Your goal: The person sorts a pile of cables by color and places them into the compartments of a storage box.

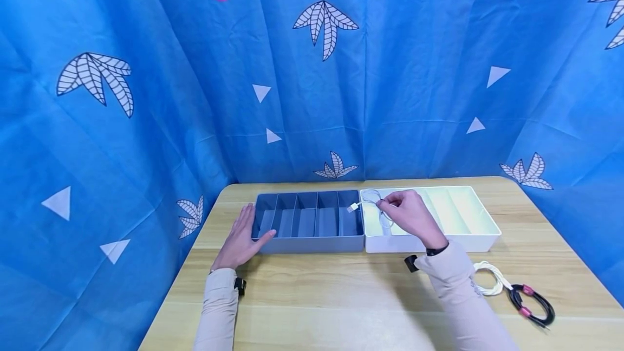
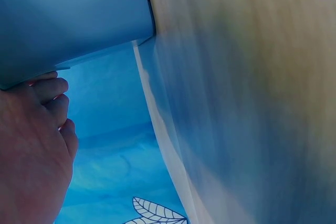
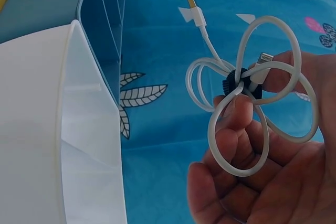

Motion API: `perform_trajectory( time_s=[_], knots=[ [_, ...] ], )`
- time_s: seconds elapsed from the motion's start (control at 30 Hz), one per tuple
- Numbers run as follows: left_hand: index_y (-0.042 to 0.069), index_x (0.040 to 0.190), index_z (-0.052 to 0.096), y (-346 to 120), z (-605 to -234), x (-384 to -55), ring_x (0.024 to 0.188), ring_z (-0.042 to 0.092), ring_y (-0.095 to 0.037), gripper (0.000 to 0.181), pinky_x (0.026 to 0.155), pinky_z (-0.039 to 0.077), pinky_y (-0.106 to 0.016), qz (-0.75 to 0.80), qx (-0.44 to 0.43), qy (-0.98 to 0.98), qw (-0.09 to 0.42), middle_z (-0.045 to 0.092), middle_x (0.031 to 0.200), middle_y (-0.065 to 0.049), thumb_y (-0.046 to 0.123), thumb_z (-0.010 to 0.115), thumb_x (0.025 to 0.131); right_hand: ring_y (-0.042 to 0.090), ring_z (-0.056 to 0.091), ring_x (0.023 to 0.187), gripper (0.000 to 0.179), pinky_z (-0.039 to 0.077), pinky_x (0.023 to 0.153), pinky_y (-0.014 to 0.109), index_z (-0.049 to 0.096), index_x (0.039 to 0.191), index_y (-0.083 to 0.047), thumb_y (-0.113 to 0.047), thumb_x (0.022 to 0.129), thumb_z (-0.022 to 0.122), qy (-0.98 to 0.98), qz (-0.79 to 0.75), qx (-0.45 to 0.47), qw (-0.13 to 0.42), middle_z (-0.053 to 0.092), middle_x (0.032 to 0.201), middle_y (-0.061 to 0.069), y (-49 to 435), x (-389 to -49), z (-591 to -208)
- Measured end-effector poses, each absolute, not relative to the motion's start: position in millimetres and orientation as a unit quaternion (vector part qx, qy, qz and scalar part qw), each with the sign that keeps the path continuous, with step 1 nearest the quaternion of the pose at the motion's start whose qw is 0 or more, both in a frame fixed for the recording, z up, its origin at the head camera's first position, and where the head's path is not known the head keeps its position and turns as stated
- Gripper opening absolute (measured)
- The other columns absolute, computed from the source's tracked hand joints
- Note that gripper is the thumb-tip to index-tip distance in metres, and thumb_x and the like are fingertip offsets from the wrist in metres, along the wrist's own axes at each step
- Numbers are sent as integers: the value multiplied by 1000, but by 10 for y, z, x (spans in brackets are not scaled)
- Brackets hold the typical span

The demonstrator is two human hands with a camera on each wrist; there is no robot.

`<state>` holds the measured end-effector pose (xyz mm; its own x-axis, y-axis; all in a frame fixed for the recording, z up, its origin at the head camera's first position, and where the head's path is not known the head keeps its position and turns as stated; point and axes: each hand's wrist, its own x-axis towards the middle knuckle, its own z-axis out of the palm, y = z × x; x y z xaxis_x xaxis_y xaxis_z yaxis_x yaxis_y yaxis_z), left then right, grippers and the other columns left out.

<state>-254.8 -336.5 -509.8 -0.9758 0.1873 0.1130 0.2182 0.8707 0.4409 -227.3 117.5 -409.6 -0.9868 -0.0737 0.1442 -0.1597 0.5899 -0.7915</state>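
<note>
My right hand (image 1: 411,214) pinches a white USB charging cable (image 3: 273,65) above the left end of a white divided box (image 1: 419,242). The cable is looped up and bound by a black strap (image 3: 229,85). Its USB plug (image 3: 197,15) sticks out to one side, and the smaller connector (image 3: 264,62) shows by the thumb. My left hand (image 1: 237,242) rests on the left end of a blue-grey divided box (image 1: 312,245), fingers extended along its side and thumb on the front rim. Both boxes stand end to end, with thin dividers across.
On the wooden table (image 1: 312,297), a white cable (image 1: 497,280) and a black cable (image 1: 541,307) with pink bands lie coiled at the right, beside my right forearm. A blue patterned curtain (image 1: 312,96) hangs behind and around the table.
</note>
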Motion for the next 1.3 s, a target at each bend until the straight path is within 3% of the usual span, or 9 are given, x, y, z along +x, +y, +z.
perform_trajectory(
  time_s=[0.47, 1.3],
  knots=[
    [11, 167, 2, -3364, -5085, -2515, 165, 1, -32, 109, 133, 9, -56, -231, -103, -967, 31, 0, 177, -8, 76, 50, 94, 16, 57, 67, 26, 47, 61, 27, 80, 94, 1, -22, 96, 68, -882, 463, 71, 41, 72, 78, 11, 1056, -2306, -4151],
    [7, 167, 7, -3362, -5092, -2494, 165, 0, -31, 109, 133, 11, -57, -232, -103, -967, 36, 1, 177, -8, 76, 51, 94, 15, 55, 61, 24, 43, 56, 25, 80, 92, 2, -19, 94, 69, -874, 479, 69, 51, 67, 70, 6, 913, -2378, -4265]
  ],
)
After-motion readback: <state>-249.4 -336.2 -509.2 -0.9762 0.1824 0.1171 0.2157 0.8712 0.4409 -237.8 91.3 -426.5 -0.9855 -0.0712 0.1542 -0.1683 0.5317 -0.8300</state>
